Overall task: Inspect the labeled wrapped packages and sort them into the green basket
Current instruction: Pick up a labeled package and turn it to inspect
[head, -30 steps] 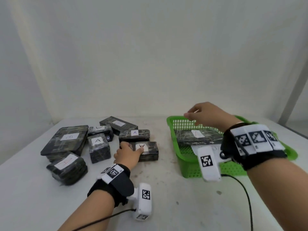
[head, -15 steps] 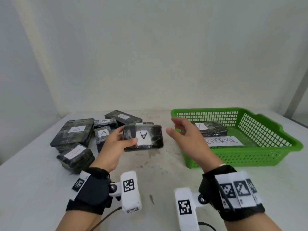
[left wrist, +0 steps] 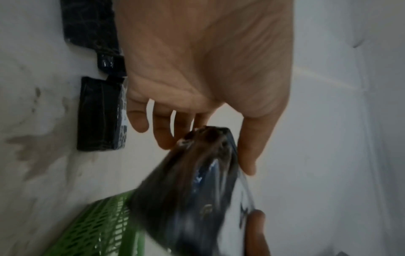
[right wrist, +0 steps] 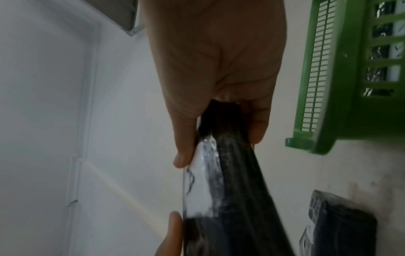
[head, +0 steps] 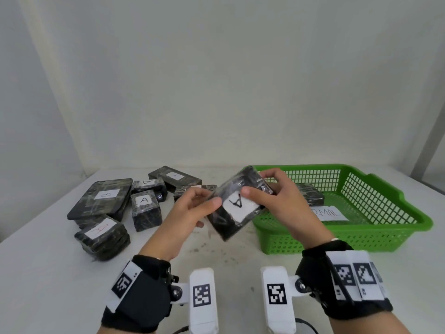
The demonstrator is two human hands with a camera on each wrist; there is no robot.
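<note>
Package: my left hand [head: 190, 213] and right hand [head: 277, 201] both grip the wrapped package [head: 237, 206] (label "A" faces me).
Basket: green basket [head: 385, 227] beyond my right hand.

Bare table [head: 240, 256] lies between the package cluster [head: 144, 208] (left) and the green basket [head: 361, 237].

— What am I looking at on the dark rectangular film-wrapped package [head: 237, 206] I'm holding?

— Glossy, crinkled clear film over a dark marbled surface, with a matt white paper label [head: 238, 206] on it.

— And the green plastic mesh basket [head: 375, 227]?

— Smooth, slightly shiny moulded plastic. I see a matt, stained white table [head: 48, 285], and my black wrist straps [head: 142, 295] look like soft cloth.
</note>
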